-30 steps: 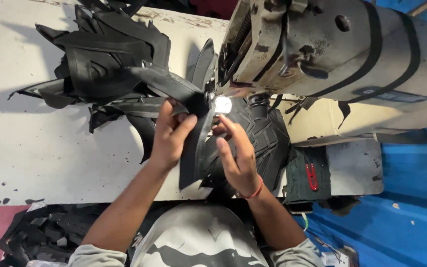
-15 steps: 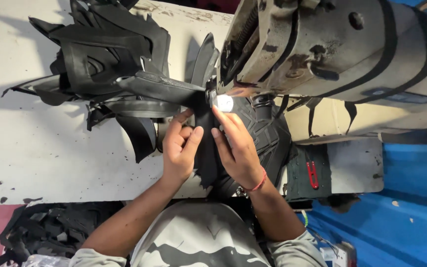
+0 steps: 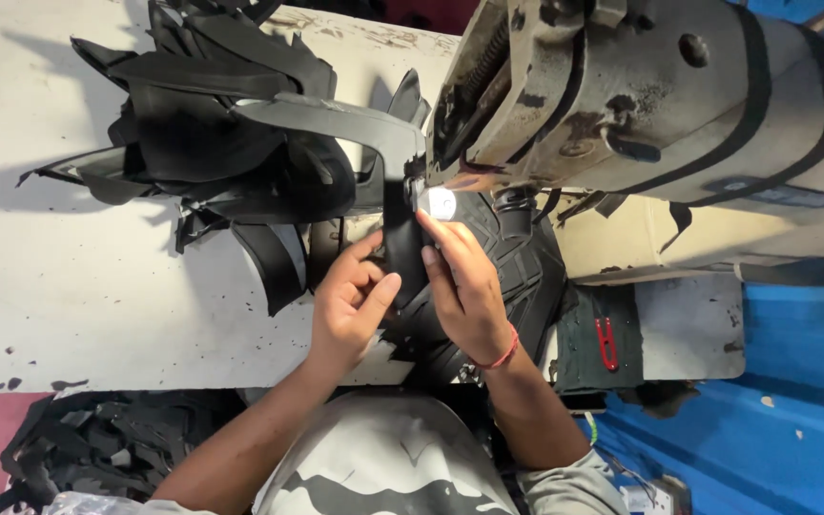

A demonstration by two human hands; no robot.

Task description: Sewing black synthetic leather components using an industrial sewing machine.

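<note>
Pinched flat between left hand (image 3: 350, 305) and right hand (image 3: 464, 286), black strip (image 3: 401, 250) under the needle of sewing machine (image 3: 622, 124) near the table's (image 3: 78, 296) front edge, likely for straight stitching, black pile (image 3: 221, 133) behind.

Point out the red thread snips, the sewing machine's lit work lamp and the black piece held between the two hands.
red thread snips (image 3: 607, 343): head view, middle of the handle.
work lamp (image 3: 442, 203): head view, bright centre.
black piece (image 3: 402, 250): head view, strip between the fingers, below the needle area.

Cut pieces (image 3: 212, 143) left of sewing machine (image 3: 641, 105)
</note>
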